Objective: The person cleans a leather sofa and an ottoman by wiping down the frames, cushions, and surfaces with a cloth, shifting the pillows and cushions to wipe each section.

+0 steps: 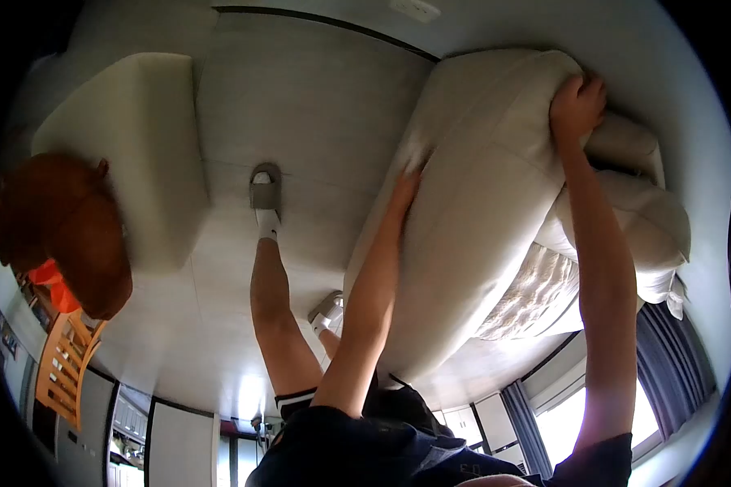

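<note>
A large, light beige sofa cushion [479, 178] stands tilted in front of me, right of centre. Around its far upper corner my right hand [577, 109] is wrapped, fingers curled over the edge. My left hand [408, 185] presses against the cushion's left side; its fingertips are blurred and sunk in the fabric, so their grip is hidden. To the right of the big cushion lie other beige cushions [646, 213] and a crumpled light cover [536, 296].
A pale upholstered block [158, 162] stands at the left with a brown plush item [77, 227] beside it. A wooden chair [67, 365] is at lower left. My slippered foot [265, 188] is on the grey floor [317, 97]. Blue curtains [674, 349] hang at lower right.
</note>
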Action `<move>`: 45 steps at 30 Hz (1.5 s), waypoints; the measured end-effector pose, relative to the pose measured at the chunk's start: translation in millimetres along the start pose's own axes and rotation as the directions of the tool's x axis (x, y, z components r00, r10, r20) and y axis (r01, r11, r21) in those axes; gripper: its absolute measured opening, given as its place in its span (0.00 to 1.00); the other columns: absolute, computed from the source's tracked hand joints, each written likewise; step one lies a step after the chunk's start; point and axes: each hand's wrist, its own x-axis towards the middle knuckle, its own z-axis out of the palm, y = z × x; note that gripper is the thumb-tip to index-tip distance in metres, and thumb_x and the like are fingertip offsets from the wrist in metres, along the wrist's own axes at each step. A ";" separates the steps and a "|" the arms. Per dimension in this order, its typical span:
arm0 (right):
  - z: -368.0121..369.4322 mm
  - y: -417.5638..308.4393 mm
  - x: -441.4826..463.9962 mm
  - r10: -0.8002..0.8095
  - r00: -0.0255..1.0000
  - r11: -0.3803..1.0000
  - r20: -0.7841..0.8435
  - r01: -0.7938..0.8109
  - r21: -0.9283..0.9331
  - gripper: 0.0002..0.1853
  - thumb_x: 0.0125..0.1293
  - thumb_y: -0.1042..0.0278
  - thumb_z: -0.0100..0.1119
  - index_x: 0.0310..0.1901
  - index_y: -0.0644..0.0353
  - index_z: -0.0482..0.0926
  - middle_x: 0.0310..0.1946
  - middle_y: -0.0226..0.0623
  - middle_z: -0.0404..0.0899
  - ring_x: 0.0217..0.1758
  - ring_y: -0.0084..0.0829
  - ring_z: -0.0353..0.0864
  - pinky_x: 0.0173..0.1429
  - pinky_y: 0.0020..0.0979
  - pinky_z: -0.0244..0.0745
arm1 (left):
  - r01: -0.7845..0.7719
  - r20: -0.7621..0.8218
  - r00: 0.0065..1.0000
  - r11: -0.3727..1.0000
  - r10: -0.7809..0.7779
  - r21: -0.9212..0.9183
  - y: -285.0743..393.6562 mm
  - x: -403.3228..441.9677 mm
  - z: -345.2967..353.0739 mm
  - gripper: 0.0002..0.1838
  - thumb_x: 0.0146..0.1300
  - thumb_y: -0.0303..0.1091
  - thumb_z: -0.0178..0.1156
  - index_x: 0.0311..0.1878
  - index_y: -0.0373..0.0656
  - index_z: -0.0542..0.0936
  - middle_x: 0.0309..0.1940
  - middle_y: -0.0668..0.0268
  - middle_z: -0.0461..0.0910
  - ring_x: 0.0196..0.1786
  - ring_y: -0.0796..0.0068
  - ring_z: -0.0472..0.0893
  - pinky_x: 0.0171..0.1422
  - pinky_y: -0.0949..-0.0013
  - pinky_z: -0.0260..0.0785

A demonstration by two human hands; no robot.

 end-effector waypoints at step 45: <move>-146.8 7.9 -312.4 0.147 0.963 0.841 0.228 -0.243 0.483 0.34 0.55 0.72 0.49 0.68 0.58 0.65 0.74 0.41 0.60 0.78 0.42 0.55 0.80 0.52 0.41 | -0.440 0.805 0.237 -0.678 0.544 0.588 104.9 -99.3 191.2 0.30 0.62 0.37 0.59 0.70 0.50 0.70 0.73 0.50 0.60 0.77 0.38 0.52 0.75 0.28 0.43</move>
